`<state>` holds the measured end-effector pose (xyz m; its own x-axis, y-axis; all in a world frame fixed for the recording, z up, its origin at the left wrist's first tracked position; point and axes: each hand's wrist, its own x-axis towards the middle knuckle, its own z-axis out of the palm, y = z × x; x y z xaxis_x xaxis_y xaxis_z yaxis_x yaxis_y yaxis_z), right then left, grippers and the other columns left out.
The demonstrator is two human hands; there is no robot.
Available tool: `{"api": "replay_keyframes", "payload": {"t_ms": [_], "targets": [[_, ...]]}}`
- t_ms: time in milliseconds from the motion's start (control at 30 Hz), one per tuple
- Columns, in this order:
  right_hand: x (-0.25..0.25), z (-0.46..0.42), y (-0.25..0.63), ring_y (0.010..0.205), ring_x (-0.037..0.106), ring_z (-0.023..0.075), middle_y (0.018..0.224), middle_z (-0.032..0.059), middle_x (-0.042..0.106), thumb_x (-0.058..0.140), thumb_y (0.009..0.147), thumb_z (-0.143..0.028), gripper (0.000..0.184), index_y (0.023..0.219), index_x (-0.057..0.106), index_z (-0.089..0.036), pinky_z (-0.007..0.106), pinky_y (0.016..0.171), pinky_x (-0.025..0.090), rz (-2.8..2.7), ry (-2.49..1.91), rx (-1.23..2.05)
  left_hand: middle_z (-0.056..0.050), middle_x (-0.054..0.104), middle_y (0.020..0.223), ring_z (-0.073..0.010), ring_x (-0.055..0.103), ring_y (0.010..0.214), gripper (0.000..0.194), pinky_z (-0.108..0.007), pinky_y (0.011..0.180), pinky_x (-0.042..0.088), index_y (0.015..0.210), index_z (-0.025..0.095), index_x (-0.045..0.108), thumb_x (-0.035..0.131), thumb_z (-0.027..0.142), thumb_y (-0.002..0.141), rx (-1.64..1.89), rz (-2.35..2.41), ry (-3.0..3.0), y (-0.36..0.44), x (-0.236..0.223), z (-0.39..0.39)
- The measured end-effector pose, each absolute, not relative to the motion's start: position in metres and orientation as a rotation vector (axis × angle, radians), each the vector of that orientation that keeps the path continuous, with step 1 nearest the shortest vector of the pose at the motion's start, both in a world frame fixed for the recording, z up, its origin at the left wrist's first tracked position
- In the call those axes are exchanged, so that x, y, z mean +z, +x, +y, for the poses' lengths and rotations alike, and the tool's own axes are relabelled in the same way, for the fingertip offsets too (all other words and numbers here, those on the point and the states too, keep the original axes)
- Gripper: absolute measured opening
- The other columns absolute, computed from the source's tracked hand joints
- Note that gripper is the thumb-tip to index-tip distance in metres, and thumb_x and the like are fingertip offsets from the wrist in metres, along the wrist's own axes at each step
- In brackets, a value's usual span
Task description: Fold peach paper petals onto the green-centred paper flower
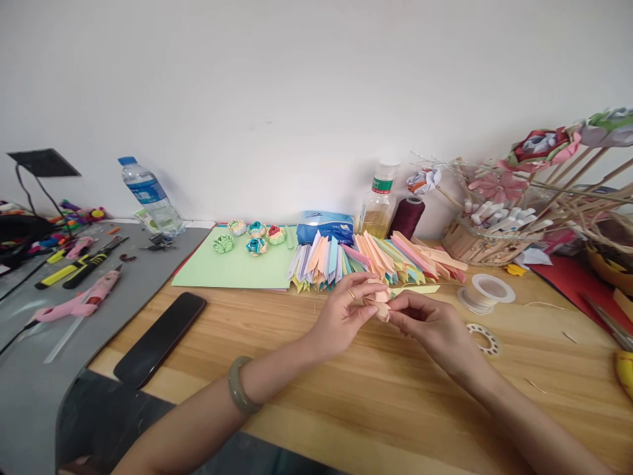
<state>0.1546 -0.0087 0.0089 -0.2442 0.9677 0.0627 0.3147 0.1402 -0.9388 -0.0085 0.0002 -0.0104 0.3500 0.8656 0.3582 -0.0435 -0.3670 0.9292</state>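
Observation:
Between my two hands is a small peach folded-paper piece (380, 307), held above the wooden table. My left hand (349, 310), with a ring on one finger, pinches it from the left. From the right, my right hand (428, 320) grips its edge between thumb and fingers. Part of the piece is hidden by my fingers. Just behind my hands lie rows of folded paper strips (321, 264) in lilac, peach, blue and yellow. Several finished paper flowers (256, 247) sit on a green paper sheet (222, 274) to the left.
A black phone (161, 338) lies left of my arm. Farther left are a pink glue gun (82, 300), pliers (93, 262) and a water bottle (153, 196). On the right stand spools (487, 293), a white holed ring (483, 339), a pen-filled basket (472, 244) and scissors (610, 323).

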Motion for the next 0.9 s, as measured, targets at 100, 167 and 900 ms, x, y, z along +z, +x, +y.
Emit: {"api": "replay_keyframes", "payload": {"t_ms": [100, 167, 900], "targets": [[0.008, -0.008, 0.155, 0.051, 0.043, 0.0107, 0.057, -0.0014, 0.054, 0.062, 0.069, -0.042, 0.026, 0.066, 0.061, -0.017, 0.022, 0.047, 0.035, -1.708, -1.272, 1.116, -0.008, 0.043, 0.116, -0.0196, 0.042, 0.112, 0.027, -0.034, 0.093, 0.039, 0.104, 0.024, 0.058, 0.049, 0.022, 0.079, 1.175, 0.748, 1.649, -0.009, -0.009, 0.000], [0.008, -0.007, 0.154, 0.050, 0.043, 0.0106, 0.056, -0.0019, 0.053, 0.063, 0.068, -0.043, 0.027, 0.065, 0.060, -0.017, 0.022, 0.047, 0.035, -1.705, -1.286, 1.120, -0.008, 0.043, 0.115, -0.0196, 0.043, 0.112, 0.027, -0.034, 0.093, 0.039, 0.104, 0.023, 0.058, 0.049, 0.022, 0.079, 1.174, 0.747, 1.643, -0.008, -0.010, 0.000], [0.003, -0.014, 0.167, 0.075, 0.059, 0.0172, 0.086, 0.0045, 0.066, 0.048, 0.080, -0.019, 0.018, 0.090, 0.063, -0.024, 0.028, 0.064, 0.044, -2.202, -1.023, 0.220, -0.003, 0.060, 0.081, -0.0111, 0.058, 0.064, 0.034, -0.023, 0.057, 0.048, 0.095, 0.016, 0.055, 0.063, 0.032, 0.066, 0.930, 0.770, 0.959, -0.010, -0.004, 0.008]]}}
